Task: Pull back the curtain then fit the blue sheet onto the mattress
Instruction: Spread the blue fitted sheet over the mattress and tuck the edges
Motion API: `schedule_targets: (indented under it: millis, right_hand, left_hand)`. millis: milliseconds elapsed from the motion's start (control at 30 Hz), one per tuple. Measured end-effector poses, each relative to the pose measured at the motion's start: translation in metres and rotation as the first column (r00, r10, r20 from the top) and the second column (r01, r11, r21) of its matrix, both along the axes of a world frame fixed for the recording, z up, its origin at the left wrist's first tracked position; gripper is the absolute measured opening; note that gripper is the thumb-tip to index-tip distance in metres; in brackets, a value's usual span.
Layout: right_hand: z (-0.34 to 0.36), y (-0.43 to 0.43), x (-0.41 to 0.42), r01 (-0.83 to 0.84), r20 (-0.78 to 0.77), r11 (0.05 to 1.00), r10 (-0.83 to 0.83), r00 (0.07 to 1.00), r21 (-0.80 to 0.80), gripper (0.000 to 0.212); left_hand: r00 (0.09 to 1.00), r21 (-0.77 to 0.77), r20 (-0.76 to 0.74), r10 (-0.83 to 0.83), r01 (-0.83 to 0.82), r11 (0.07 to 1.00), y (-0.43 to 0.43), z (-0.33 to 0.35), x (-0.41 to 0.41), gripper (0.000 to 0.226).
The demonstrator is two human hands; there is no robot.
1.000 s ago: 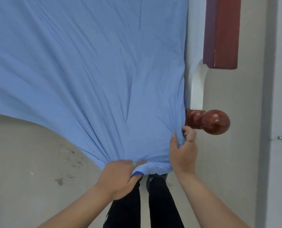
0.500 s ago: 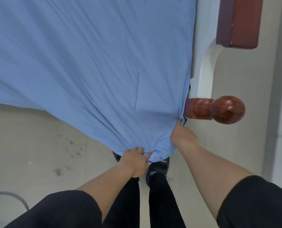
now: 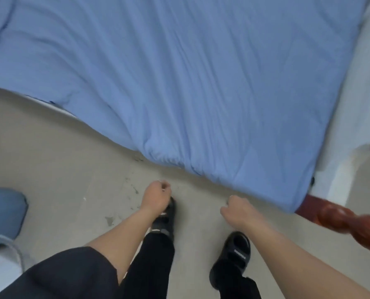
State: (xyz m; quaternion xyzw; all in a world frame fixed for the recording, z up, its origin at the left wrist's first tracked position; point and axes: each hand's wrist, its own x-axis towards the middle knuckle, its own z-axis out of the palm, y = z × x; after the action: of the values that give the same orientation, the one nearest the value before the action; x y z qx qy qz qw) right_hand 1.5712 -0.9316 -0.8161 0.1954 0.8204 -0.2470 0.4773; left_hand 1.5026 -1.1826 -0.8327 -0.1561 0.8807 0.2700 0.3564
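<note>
Sheet (image 3: 201,83) edge over floor (image 3: 50,147); left hand (image 3: 156,197), right hand (image 3: 238,210) curled, apart.

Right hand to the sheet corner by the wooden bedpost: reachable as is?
Probably yes. The right hand holds nothing and hangs just short of the blue sheet corner, with only bare floor between them; the bedpost sits off to the side.
</note>
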Motion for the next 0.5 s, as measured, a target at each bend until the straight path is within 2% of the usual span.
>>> schedule_targets:
  millis: [100, 167, 200, 233, 300, 367, 433, 467, 500]
  right_hand:
    - [-0.002, -0.039, -0.05, -0.062, -0.177, 0.998, 0.062, 0.982, 0.009, 0.026]
    - [-0.006, -0.066, -0.085, -0.065, -0.285, 0.997, 0.071, 0.956, 0.031, 0.025]
    - [-0.007, -0.08, -0.099, -0.043, -0.31, 0.999, 0.047, 0.95, 0.019, 0.026]
    - [-0.014, -0.102, -0.117, -0.03, -0.324, 0.999, 0.032, 0.946, 0.011, 0.03]
    - [-0.021, -0.137, -0.149, -0.041, -0.346, 0.999, 0.042, 0.937, 0.012, 0.042]
    - [-0.034, -0.176, -0.183, -0.072, -0.344, 0.997, 0.078, 0.936, 0.032, 0.05]
    - [-0.046, -0.211, -0.214, -0.069, -0.291, 0.996, 0.083, 0.953, 0.059, 0.059]
    - [-0.05, -0.221, -0.225, -0.072, -0.251, 0.995, 0.088, 0.964, 0.071, 0.064]
    - [-0.055, -0.233, -0.237, -0.102, -0.196, 0.991, 0.118, 0.973, 0.09, 0.07]
  left_hand:
    - [0.926, 0.013, -0.135, 0.354, -0.355, 0.935, -0.055, -0.008, -0.049, 0.021]
    - [0.794, 0.078, -0.246, 0.555, -0.555, 0.828, -0.086, -0.022, -0.087, 0.024]
    - [0.72, 0.128, -0.248, 0.648, -0.639, 0.759, -0.098, -0.028, -0.104, 0.032]
    - [0.643, 0.184, -0.203, 0.739, -0.716, 0.673, -0.115, -0.036, -0.125, 0.049]
    - [0.508, 0.304, -0.011, 0.861, -0.819, 0.487, -0.137, -0.046, -0.157, 0.089]
    - [0.459, 0.363, 0.191, 0.868, -0.854, 0.372, -0.161, -0.059, -0.185, 0.104]
    - [0.425, 0.434, 0.328, 0.843, -0.861, 0.265, -0.184, -0.074, -0.21, 0.095]
    - [0.409, 0.457, 0.378, 0.83, -0.863, 0.217, -0.189, -0.078, -0.218, 0.078]
    - [0.433, 0.467, 0.391, 0.812, -0.854, 0.23, -0.199, -0.083, -0.226, 0.058]
